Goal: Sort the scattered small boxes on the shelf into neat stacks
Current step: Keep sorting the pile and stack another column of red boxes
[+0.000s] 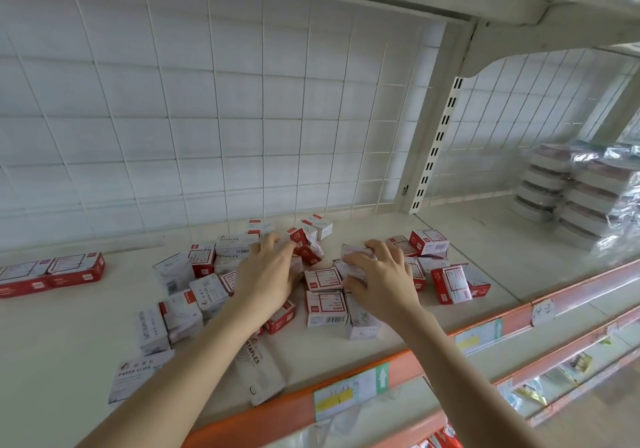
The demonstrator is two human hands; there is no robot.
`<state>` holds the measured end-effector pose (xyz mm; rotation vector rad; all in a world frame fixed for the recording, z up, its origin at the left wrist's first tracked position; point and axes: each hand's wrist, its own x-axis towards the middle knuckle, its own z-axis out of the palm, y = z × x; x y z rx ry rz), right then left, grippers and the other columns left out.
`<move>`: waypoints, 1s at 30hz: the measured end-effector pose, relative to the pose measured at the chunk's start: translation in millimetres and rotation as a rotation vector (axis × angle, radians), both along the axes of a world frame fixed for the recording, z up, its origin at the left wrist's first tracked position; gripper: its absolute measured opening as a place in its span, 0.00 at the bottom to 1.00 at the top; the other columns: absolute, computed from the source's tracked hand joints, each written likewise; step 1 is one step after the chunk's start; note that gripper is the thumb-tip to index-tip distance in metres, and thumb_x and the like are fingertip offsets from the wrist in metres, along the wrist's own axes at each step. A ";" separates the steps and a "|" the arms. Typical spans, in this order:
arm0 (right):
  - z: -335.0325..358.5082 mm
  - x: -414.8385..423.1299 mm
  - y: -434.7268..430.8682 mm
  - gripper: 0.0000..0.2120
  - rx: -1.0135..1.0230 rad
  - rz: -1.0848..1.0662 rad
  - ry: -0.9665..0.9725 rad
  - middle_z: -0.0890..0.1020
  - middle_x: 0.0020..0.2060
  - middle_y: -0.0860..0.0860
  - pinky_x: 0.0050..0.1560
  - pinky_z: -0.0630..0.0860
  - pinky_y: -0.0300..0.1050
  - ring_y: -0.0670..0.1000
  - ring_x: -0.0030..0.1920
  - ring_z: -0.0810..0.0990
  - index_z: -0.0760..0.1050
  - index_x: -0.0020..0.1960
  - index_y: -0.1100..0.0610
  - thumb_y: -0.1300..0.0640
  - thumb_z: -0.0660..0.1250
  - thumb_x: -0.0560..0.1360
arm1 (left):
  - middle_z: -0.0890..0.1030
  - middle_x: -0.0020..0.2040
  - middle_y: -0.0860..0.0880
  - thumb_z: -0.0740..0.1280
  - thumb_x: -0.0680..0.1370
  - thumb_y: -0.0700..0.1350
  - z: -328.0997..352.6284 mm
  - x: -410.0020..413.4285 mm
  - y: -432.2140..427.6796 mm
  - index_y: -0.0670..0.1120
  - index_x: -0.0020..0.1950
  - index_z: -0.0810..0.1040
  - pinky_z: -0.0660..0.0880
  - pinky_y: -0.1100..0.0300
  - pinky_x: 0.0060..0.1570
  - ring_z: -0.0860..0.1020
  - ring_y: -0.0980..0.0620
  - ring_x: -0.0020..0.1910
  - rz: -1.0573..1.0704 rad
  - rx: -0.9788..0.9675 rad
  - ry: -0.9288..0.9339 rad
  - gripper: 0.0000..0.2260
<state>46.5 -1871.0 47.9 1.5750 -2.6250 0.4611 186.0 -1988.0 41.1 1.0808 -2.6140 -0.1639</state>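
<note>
Red box (306, 247) pinched in left hand's (266, 276) curled fingers (275, 244); right hand (381, 274) grips white box (350, 253).

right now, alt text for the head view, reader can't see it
Two bare hands sort a scattered pile of small boxes on a cream shelf: the left hand grips a tilted red box, the right hand curls round a white box. Two red boxes lie apart at far left.
</note>
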 end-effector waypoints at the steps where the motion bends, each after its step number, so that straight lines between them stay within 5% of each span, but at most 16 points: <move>1: 0.1 -1.2 -2.2 0.18 0.000 -0.016 -0.005 0.62 0.69 0.50 0.66 0.60 0.55 0.57 0.69 0.56 0.69 0.66 0.44 0.49 0.62 0.75 | 0.63 0.69 0.46 0.61 0.78 0.44 0.7 1.8 -1.2 0.47 0.70 0.64 0.74 0.56 0.53 0.66 0.46 0.65 0.016 0.002 -0.004 0.20; 6: 2.2 -11.1 -17.2 0.17 -0.042 -0.104 0.002 0.66 0.66 0.51 0.63 0.64 0.54 0.56 0.67 0.62 0.70 0.65 0.48 0.49 0.60 0.76 | 0.64 0.69 0.46 0.61 0.77 0.39 0.1 15.2 -3.6 0.49 0.71 0.63 0.73 0.56 0.57 0.67 0.46 0.65 0.045 -0.007 0.007 0.23; 13: 5.2 -22.5 -37.0 0.15 -0.111 -0.155 0.074 0.72 0.60 0.51 0.60 0.64 0.53 0.54 0.62 0.66 0.74 0.60 0.51 0.49 0.62 0.75 | 0.69 0.65 0.49 0.59 0.79 0.47 5.2 40.3 9.4 0.50 0.70 0.66 0.73 0.60 0.55 0.69 0.49 0.63 0.037 -0.016 0.079 0.19; 20: 4.9 -23.8 -42.9 0.12 -0.182 -0.167 0.051 0.74 0.59 0.51 0.60 0.62 0.53 0.54 0.61 0.67 0.76 0.57 0.53 0.53 0.61 0.76 | 0.70 0.65 0.50 0.57 0.79 0.53 -0.5 56.9 29.3 0.49 0.70 0.63 0.72 0.57 0.54 0.67 0.49 0.65 0.026 0.049 -0.067 0.20; 25: -1.2 -0.2 -38.0 0.10 -0.280 -0.052 0.045 0.74 0.58 0.51 0.60 0.60 0.54 0.55 0.62 0.64 0.80 0.52 0.55 0.57 0.62 0.74 | 0.70 0.66 0.50 0.55 0.80 0.55 -6.7 62.9 33.6 0.48 0.70 0.64 0.70 0.56 0.59 0.68 0.50 0.65 0.018 0.064 -0.070 0.21; 30: -9.1 34.1 -33.5 0.07 -0.350 0.192 0.019 0.79 0.52 0.56 0.57 0.66 0.57 0.61 0.57 0.71 0.82 0.46 0.58 0.63 0.69 0.69 | 0.73 0.61 0.50 0.56 0.79 0.55 -6.6 66.8 37.6 0.48 0.68 0.66 0.71 0.61 0.50 0.74 0.51 0.57 -0.003 0.067 -0.038 0.20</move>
